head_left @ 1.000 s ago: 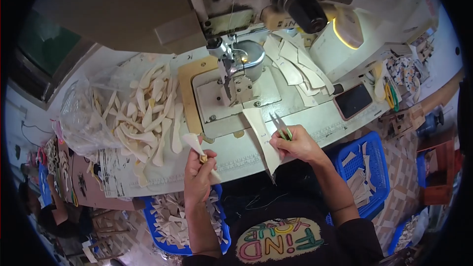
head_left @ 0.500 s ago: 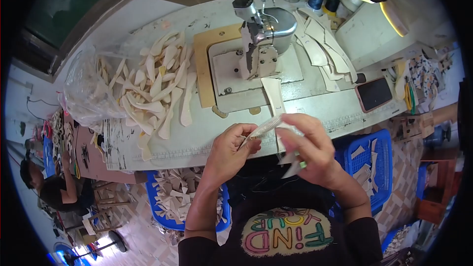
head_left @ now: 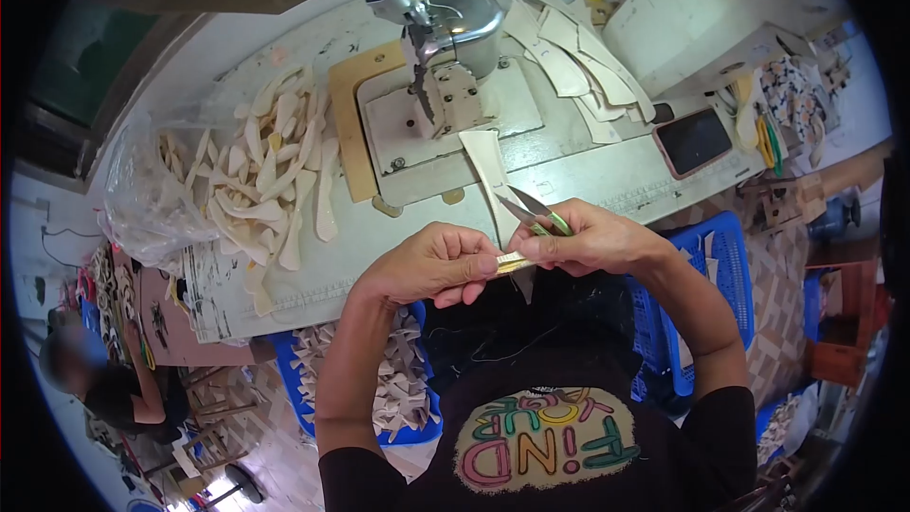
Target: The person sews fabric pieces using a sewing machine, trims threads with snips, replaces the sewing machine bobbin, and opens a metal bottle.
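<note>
Between my two hands is a small cream stitched piece, stretched level over the table's front edge. My left hand pinches its left end between thumb and fingers. My right hand is closed at the other end and also holds green-handled thread snips, whose blades point away from me, up and left. Just beyond the hands, a flat cream cut piece lies on the table, its far end near the base of the sewing machine. My fingers hide much of the held piece.
Padded cream pieces are heaped on the left beside a plastic bag. Flat cut pieces and a phone lie to the right. Blue baskets stand below the table. A person sits far left.
The piece has come from a slant to nearly level, with both hands now gripping it. The snips have swung from pointing down to pointing away. The whole view has shifted.
</note>
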Demonstrator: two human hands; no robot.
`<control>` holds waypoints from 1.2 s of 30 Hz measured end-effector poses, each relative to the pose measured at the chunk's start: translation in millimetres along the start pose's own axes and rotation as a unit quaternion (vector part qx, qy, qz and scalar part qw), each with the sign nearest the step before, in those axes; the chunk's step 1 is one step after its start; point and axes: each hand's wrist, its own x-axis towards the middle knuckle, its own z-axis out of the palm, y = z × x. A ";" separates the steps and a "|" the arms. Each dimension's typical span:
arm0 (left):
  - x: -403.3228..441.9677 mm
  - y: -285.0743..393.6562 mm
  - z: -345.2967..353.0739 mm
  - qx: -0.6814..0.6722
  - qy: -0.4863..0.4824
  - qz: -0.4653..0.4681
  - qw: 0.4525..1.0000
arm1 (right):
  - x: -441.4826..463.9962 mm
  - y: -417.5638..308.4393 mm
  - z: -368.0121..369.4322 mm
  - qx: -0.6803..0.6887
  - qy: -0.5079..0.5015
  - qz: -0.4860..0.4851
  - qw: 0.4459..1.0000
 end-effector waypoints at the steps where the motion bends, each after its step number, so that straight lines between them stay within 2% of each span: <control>1: 0.8 -1.1 0.9 -0.010 -0.007 0.008 1.000 | -1.6 0.7 0.0 0.010 -0.014 -0.009 1.000; 4: 5.8 -3.3 1.7 -0.015 -0.005 0.011 1.000 | -0.6 9.1 -0.9 -0.027 0.003 -0.031 0.999; 7: 9.1 -8.8 7.2 -0.011 0.015 -0.012 1.000 | 2.1 18.2 -1.3 0.031 -0.006 -0.025 0.999; 10: 11.6 -9.7 7.6 -0.022 0.009 -0.024 0.999 | 1.6 20.3 -4.5 0.032 -0.024 0.027 0.999; 14: 9.0 -12.9 14.4 -0.036 -0.016 0.003 0.999 | 0.1 27.3 -5.9 0.061 -0.041 0.035 0.997; 17: 6.6 -4.1 22.9 0.010 0.009 -0.024 1.000 | -5.5 31.5 -2.4 0.080 -0.056 0.047 0.994; 22: 12.3 -11.3 16.2 0.001 -0.009 -0.052 0.999 | -9.6 36.3 -3.6 0.081 -0.054 0.035 0.995; 25: 14.9 -13.9 21.4 0.016 -0.002 -0.063 0.998 | -14.2 35.6 1.6 0.016 0.008 -0.028 0.999; 28: 18.9 -14.8 21.0 0.041 -0.005 -0.053 0.998 | -15.6 37.7 2.9 -0.082 0.042 -0.050 0.995; 30: 19.6 -19.6 22.5 0.057 -0.001 -0.061 0.997 | -18.1 38.2 3.8 -0.198 0.058 -0.063 0.976; 32: 19.9 -22.4 24.3 0.085 0.015 -0.078 0.993 | -21.0 36.1 6.5 -0.331 0.097 -0.101 0.933; 34: 22.4 -24.6 26.9 0.059 0.042 -0.057 0.996 | -23.1 32.7 16.0 -0.471 0.157 -0.159 0.854; 36: 22.7 -28.1 29.6 0.043 0.063 -0.052 0.996 | -25.6 29.4 25.1 -0.527 0.177 -0.141 0.819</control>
